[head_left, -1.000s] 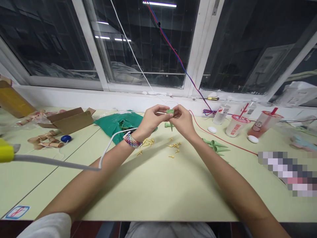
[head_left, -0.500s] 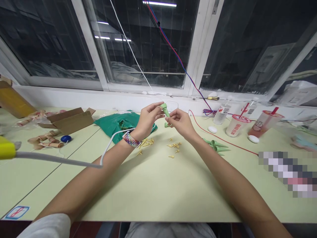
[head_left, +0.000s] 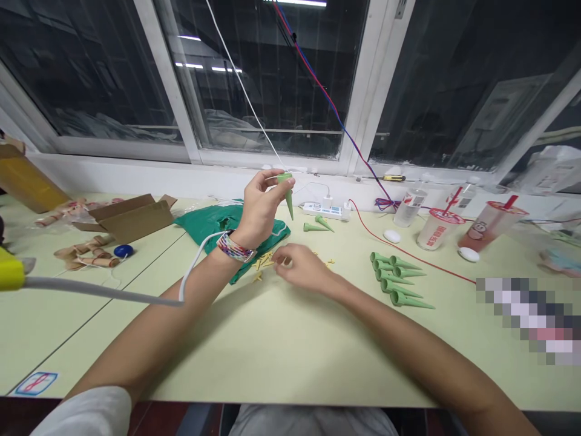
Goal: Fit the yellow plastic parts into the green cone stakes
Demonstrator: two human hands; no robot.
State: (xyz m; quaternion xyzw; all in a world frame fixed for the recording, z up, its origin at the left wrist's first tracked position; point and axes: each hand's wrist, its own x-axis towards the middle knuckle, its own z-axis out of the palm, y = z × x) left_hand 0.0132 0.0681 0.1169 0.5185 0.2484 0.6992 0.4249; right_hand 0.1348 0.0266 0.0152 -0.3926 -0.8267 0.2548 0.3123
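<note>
My left hand (head_left: 263, 209) is raised over the table, pinching the wide end of a green cone-shaped spike (head_left: 289, 203) whose point hangs downward. Lower and to the right, my right hand (head_left: 302, 267) is closed, thumb and fingers curled together at a pile of small yellow plastic pegs (head_left: 263, 261); anything in its fingertips is too small to make out. More yellow pegs (head_left: 330, 263) lie scattered just behind it, partly hidden by the hand. Two loose green spikes (head_left: 318, 226) lie farther back, and several more sit in a group of green spikes (head_left: 399, 280) to the right.
A green plastic bag (head_left: 204, 225) lies behind my left wrist. Along the back stand a power strip (head_left: 324, 210), a clear bottle (head_left: 408, 206) and two drink cups (head_left: 436, 230). At left are an open cardboard box (head_left: 131, 219) and wooden pieces with a blue ball (head_left: 123, 251).
My right hand has left the green spike and moved down to the yellow pegs. My left hand has shifted slightly up and left, keeping the spike, which now points down.
</note>
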